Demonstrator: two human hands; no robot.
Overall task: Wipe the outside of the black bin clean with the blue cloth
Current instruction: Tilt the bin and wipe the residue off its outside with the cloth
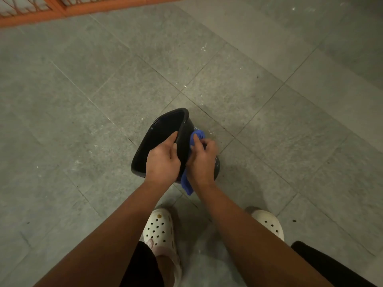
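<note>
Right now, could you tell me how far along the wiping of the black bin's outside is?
Midway, as far as I can judge. The left hand steadies the black bin by its rim, tilted on the tiled floor. The right hand presses the blue cloth against the right outer wall, so that side is in hand. The wall near the cloth looks shiny. The far and left sides are hidden, so their state is unknown.

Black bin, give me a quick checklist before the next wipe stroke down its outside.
1. Left hand grips the black bin at its rim: ok.
2. Right hand holds the blue cloth: ok.
3. Cloth pressed against the outer wall: ok.
4. Bin tilted to expose that side: ok.
5. Wall under the cloth already clean: cannot tell.
6. Floor around the bin free of obstacles: ok.
</note>
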